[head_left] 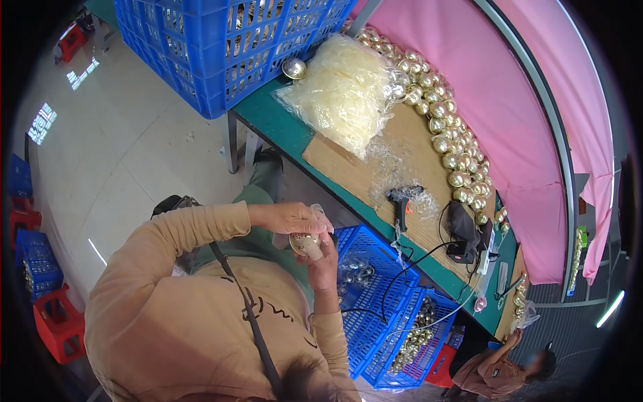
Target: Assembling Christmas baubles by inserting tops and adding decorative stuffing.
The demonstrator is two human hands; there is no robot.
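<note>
In front of my torso, both hands meet around a shiny gold ball-shaped ornament with a dotted surface. My left hand comes from the left and pinches at its top, where something small and clear shows by the fingertips. From below, my right hand grips the ornament's right side, a pale covering on one finger. The fingers hide part of the ornament. Right of my hands, a black hot glue gun with an orange trigger lies on cardboard among clear strands of glue.
Many gold balls line the green table's far edge, beside a clear bag of pale pieces. Blue crates stand at the upper left and under the table. Cables hang by my right arm. Another person sits lower right.
</note>
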